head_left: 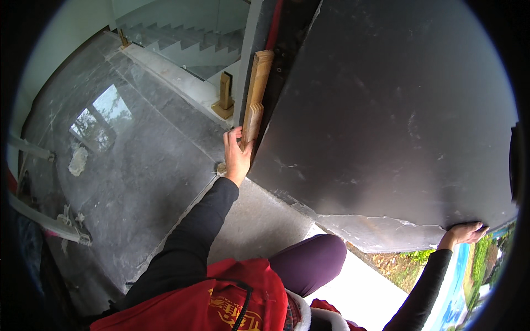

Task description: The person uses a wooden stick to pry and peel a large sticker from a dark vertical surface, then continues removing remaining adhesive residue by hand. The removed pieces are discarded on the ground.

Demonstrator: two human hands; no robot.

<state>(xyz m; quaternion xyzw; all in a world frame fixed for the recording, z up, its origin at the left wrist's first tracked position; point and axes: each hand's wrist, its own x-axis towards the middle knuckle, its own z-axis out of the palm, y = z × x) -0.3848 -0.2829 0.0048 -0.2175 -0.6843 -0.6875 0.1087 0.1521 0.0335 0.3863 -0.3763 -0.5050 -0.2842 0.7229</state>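
Observation:
My left hand is closed around the lower end of a narrow wooden strip. A shorter, ridged wooden piece lies against the strip just above my fingers. To the right, a large dark grey slab fills much of the view, its left edge close beside the wood. My right hand grips the slab's near edge at the lower right, with part of the fingers hidden by the slab. A rough, pale layer shows along that near edge.
Grey floor tiles with a pale lump stretch to the left. A brass-coloured post base holds glass beside stairs. White ladder-like rails stand at the far left. My knee is below the slab; grass shows outside, lower right.

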